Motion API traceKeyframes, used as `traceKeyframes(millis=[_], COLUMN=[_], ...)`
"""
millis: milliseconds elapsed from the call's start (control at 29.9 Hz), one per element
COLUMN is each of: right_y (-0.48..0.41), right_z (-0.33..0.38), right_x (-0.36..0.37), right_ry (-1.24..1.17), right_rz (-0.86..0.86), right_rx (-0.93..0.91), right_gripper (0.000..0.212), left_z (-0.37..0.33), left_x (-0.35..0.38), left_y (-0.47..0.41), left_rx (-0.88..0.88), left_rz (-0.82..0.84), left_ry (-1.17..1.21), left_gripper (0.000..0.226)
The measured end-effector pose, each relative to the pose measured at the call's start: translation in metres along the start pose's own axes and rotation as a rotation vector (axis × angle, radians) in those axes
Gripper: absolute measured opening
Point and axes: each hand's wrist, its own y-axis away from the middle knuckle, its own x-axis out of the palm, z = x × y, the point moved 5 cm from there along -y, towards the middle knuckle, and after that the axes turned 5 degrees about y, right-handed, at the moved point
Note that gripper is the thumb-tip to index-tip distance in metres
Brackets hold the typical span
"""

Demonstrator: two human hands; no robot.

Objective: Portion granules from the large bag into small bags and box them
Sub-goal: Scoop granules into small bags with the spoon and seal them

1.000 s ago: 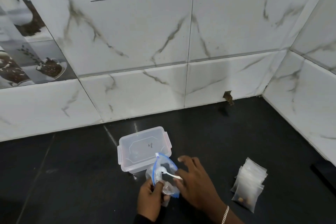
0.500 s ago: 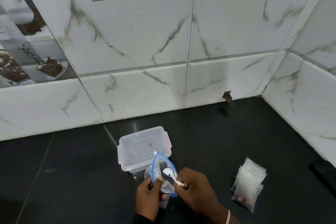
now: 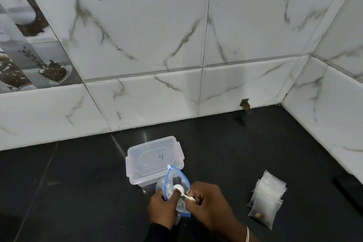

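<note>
L hand (image 3: 163, 208) gripped clear blue-rimmed zip bag (image 3: 177, 178) just in front of clear lidded plastic box (image 3: 153, 157). R hand (image 3: 212, 204) pinched small white plastic spoon (image 3: 179, 188), bowl against bag. Small clear bags (image 3: 267, 196) lay stacked, well apart on the right.

Across the upper frame, the wall tiles (image 3: 149, 35) are gleaming with a smooth, glossy glaze veined like grey marble. The counter (image 3: 59, 192) below is showing as dark polished stone, reflecting faint light. At centre, the box (image 3: 153, 155) is looking like clear, smooth plastic. The large bag (image 3: 177, 179) just under it is crinkling as thin transparent film with a blue strip; the spoon (image 3: 179, 188) is reading as white plastic. The small bags (image 3: 268, 198), lower right, are appearing frosted and translucent. A bracelet (image 3: 247, 235) at the bottom edge is glinting like metal.
</note>
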Motion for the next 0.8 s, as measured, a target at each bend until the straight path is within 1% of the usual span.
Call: traceKeyframes(millis=[134,234,301,435,535,568,602,635,702,736,769,802], right_y=[0.001,-0.001,0.001,0.009,0.01,0.01,0.009,0.007,0.0,-0.005,-0.009,-0.014], right_z=[0.003,0.003,0.005,0.012,0.008,0.004,0.001,-0.002,-0.014,-0.027,-0.041,-0.056], right_x=[0.001,0.0,-0.001,0.006,0.009,0.009,0.005,-0.002,-0.021,-0.031,-0.039,-0.046], right_ry=[0.285,0.431,0.491,0.559,0.556,0.54,0.5,0.398,0.092,-0.041,-0.109,-0.136], right_rz=[0.005,-0.027,-0.051,-0.079,-0.073,-0.066,-0.079,-0.104,-0.202,-0.275,-0.343,-0.374], right_rx=[-0.154,-0.211,-0.248,-0.405,-0.413,-0.38,-0.326,-0.239,-0.012,0.109,0.215,0.314], right_gripper=[0.018,0.017,0.017,0.018,0.019,0.017,0.014,0.01,0.003,0.006,0.01,0.012], left_z=[-0.005,-0.009,-0.012,-0.015,-0.018,-0.02,-0.023,-0.027,-0.032,-0.032,-0.028,-0.025], left_x=[0.0,-0.001,-0.003,-0.011,-0.02,-0.024,-0.027,-0.03,-0.035,-0.035,-0.037,-0.038], left_y=[0.002,0.004,0.007,0.01,0.013,0.015,0.016,0.019,0.022,0.021,0.019,0.017], left_rx=[0.01,0.02,0.015,0.033,0.075,0.113,0.158,0.218,0.328,0.359,0.369,0.365], left_rz=[-0.008,0.047,0.065,0.075,0.052,0.028,0.002,-0.015,-0.017,-0.01,-0.008,-0.014], left_ry=[-0.002,0.038,0.106,0.17,0.149,0.101,0.045,-0.007,-0.114,-0.155,-0.193,-0.206], left_gripper=[0.013,0.032,0.037,0.03,0.02,0.021,0.028,0.034,0.033,0.033,0.037,0.041])
